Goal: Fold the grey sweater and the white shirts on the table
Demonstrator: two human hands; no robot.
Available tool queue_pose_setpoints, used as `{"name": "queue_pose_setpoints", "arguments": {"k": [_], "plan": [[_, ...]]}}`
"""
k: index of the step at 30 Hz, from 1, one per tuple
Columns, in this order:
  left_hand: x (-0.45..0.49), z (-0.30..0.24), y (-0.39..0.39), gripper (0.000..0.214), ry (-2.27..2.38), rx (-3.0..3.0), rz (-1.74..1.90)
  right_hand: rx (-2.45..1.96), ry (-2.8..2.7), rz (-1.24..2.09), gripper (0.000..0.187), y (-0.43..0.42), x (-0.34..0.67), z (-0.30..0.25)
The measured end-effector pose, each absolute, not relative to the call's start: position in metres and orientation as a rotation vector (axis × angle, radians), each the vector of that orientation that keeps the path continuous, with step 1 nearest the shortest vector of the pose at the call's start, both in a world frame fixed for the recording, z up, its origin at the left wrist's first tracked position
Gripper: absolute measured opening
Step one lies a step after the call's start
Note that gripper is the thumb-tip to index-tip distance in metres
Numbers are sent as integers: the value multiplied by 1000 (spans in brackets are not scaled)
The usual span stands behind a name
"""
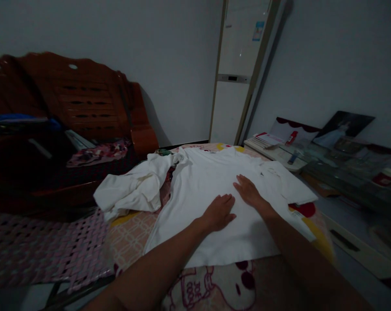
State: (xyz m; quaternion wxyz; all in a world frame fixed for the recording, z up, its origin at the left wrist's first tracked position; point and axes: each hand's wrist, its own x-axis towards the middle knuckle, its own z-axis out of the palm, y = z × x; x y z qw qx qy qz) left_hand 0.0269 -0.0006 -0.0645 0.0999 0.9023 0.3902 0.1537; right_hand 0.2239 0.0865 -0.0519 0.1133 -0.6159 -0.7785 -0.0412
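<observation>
A white shirt (198, 181) lies spread flat on a patterned cloth-covered surface (130, 235). My left hand (218, 212) rests palm down on the middle of the shirt, fingers stretched out. My right hand (249, 192) lies flat just beside it, a little farther away, fingers also extended on the fabric. Neither hand holds anything. A second white garment (135, 190) sits crumpled at the shirt's left side.
A dark wooden bench (85, 99) with cushions and a floral cloth (98, 153) stands at the left. A tall white air conditioner (237, 73) stands in the corner. A glass-topped low table (331, 162) with papers and framed pictures lies at the right. A woven purple mat (42, 246) is at the lower left.
</observation>
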Motion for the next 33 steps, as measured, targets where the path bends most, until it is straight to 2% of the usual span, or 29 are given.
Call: {"name": "queue_pose_setpoints", "arguments": {"k": [8, 11, 15, 19, 22, 27, 33], "plan": [[-37, -55, 41, 43, 1638, 2370, 910, -1975, -2228, -199, 51, 65, 248, -72], [-70, -50, 55, 40, 1922, 2288, 737, -2004, -2221, -209, 52, 68, 252, -70], [-90, -50, 60, 33, 2078, 2238, 528, -2068, -2175, -226, 51, 68, 257, -69], [-84, -54, 56, 45, 2198, 2239, 503, -2083, -2096, -248, 55, 65, 257, -67], [-81, -56, 53, 50, 2191, 2322, 578, -2041, -2036, -304, 59, 64, 256, -64], [-86, -56, 54, 46, 2126, 2390, 433, -2159, -2043, -146, 57, 64, 260, -65], [-86, -54, 51, 46, 2142, 2418, 430, -2151, -2042, -158, 55, 65, 262, -69]]}}
